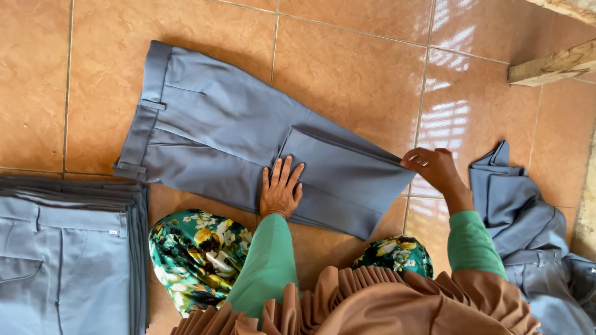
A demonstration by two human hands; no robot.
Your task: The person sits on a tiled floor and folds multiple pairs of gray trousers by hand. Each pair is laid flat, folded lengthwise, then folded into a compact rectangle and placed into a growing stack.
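My left hand (280,189) lies flat, fingers spread, pressing on the grey trousers (205,127) right where the folded-back leg meets the seat. My right hand (434,166), out at three o'clock from it, has its fingertips pinched together on the outer fold of that leg, at the cloth's right edge. The trousers lie across the orange tiled floor (354,74), the waistband (146,105) off at ten o'clock from my left hand and the folded end's lower corner at five o'clock, just short of my knee. At eight o'clock, against the picture's left edge, sits a stack of folded grey trousers (68,254), its near edge close beside my floral-print knee (195,251). At four o'clock from my right hand lies a loose heap of grey trousers (528,223), near but apart from it. Bare tile runs open from eleven to one o'clock, up to a rough wooden plank (552,67) at the top right corner.
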